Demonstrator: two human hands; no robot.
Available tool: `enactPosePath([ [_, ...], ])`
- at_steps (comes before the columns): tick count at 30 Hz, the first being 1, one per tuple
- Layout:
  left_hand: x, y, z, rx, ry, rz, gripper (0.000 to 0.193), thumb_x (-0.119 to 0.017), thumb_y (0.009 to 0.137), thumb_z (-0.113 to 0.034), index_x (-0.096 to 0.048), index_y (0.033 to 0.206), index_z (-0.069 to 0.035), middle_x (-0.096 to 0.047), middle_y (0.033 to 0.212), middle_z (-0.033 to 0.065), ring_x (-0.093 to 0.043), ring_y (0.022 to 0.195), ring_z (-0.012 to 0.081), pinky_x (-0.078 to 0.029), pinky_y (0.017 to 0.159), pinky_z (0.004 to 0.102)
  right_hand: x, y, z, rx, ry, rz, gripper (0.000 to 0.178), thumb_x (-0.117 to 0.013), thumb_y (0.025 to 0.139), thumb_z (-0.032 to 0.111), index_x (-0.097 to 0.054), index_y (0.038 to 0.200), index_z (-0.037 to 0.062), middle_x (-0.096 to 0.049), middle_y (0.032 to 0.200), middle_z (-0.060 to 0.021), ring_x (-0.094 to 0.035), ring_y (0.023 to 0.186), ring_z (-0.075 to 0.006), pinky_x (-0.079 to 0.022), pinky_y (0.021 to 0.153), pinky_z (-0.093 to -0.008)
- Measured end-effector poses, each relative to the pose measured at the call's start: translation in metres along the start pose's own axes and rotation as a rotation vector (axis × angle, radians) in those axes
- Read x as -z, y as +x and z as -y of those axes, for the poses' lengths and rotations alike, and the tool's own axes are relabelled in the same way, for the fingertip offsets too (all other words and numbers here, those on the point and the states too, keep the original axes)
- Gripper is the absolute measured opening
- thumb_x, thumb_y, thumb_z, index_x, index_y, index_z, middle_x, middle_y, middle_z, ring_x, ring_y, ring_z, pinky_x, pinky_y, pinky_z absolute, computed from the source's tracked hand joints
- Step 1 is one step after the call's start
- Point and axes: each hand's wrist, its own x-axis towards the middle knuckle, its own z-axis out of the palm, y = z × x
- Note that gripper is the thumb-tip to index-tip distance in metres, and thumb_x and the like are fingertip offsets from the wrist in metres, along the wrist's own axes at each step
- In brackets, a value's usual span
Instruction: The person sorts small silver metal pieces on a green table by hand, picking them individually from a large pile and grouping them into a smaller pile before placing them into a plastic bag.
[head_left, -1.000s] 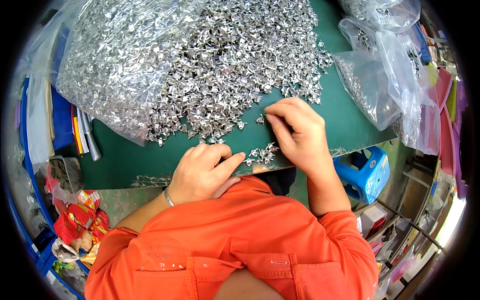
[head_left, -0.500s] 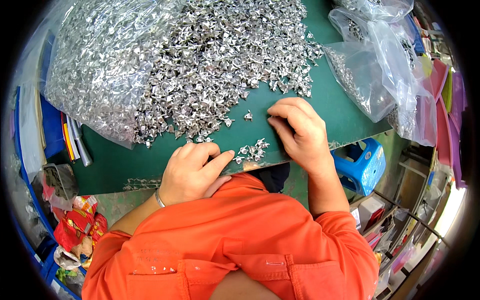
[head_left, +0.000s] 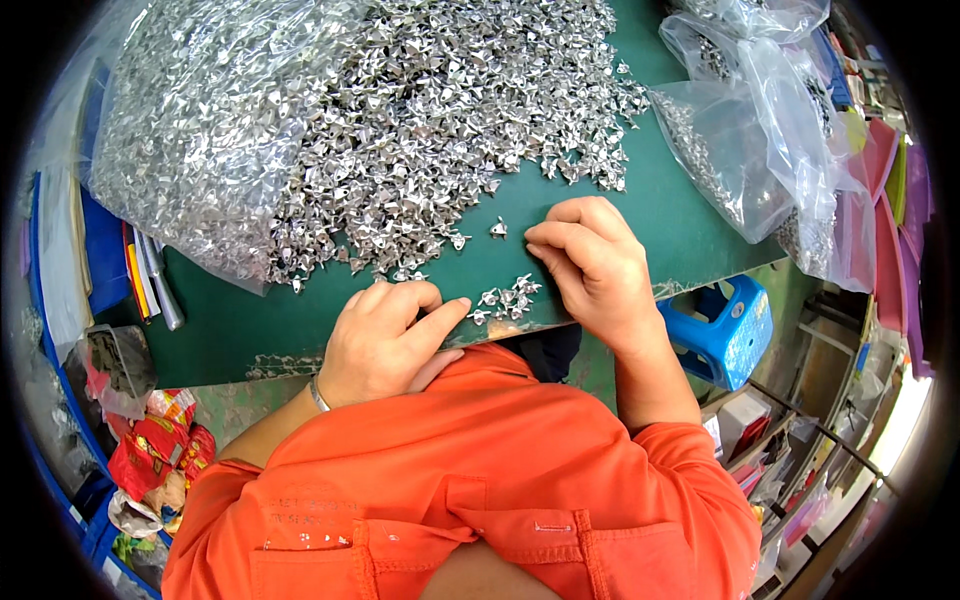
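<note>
We see only a small cluster (head_left: 508, 299) near the worktop (head_left: 690, 225) edge, one loose part (head_left: 498, 229) just beyond, the big heap (head_left: 470, 110) apparently left; left hand (head_left: 385, 335) loosely curled, right hand (head_left: 590, 262) fingertips together, can't tell if either's gripping anything.

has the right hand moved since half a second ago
Yes, slightly left: judged against the metal heap on the green table, the right hand is now nearer the single loose part.

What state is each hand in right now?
Left hand: loosely curled; can't tell whether it holds anything.
Right hand: nearly pinched; can't tell if shut or holding anything.
</note>
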Motion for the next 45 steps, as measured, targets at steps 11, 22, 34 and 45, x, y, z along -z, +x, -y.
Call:
enactPosePath([
  [11,-0.001,-0.001,0.001,-0.011,0.017,-0.007,0.057,-0.086,0.063,-0.020,-0.068,0.116,-0.012,-0.057,0.096,0.0058,-0.054,0.078,0.0264,-0.045,0.068,0.0382,0.016,-0.001,-0.009,-0.241,0.136,-0.085,0.012,-0.063,0.086,-0.008,-0.065,0.096,-0.0004,-0.065,0.090,-0.0136,-0.065,0.082,-0.0270,-0.052,0.074,-0.0330],
  [22,-0.001,-0.001,-0.001,-0.002,0.007,-0.014,0.055,-0.085,0.063,-0.019,-0.068,0.115,-0.012,-0.057,0.097,0.0047,-0.054,0.080,0.0255,-0.046,0.069,0.0381,0.013,-0.002,0.002,-0.077,0.311,0.190,0.017,-0.076,0.075,-0.004,-0.070,0.090,0.0030,-0.065,0.086,-0.0084,-0.064,0.080,-0.0252,-0.051,0.072,-0.0342],
  [34,0.000,0.000,-0.001,-0.011,0.001,-0.026,0.056,-0.086,0.063,-0.019,-0.069,0.115,-0.012,-0.057,0.096,0.0052,-0.054,0.078,0.0263,-0.045,0.068,0.0381,-0.009,0.016,0.002,0.044,-0.006,0.084,0.015,-0.067,0.078,-0.002,-0.066,0.092,0.0026,-0.062,0.092,-0.0099,-0.059,0.084,-0.0291,-0.050,0.073,-0.0385],
  [45,0.000,0.000,-0.002,-0.001,-0.003,-0.009,0.056,-0.086,0.063,-0.019,-0.068,0.115,-0.011,-0.057,0.098,0.0054,-0.054,0.079,0.0264,-0.046,0.069,0.0388,-0.009,0.024,0.008,0.104,-0.102,0.123,0.019,-0.065,0.074,-0.004,-0.062,0.092,0.0012,-0.059,0.091,-0.0117,-0.059,0.084,-0.0320,-0.050,0.073,-0.0417],
])
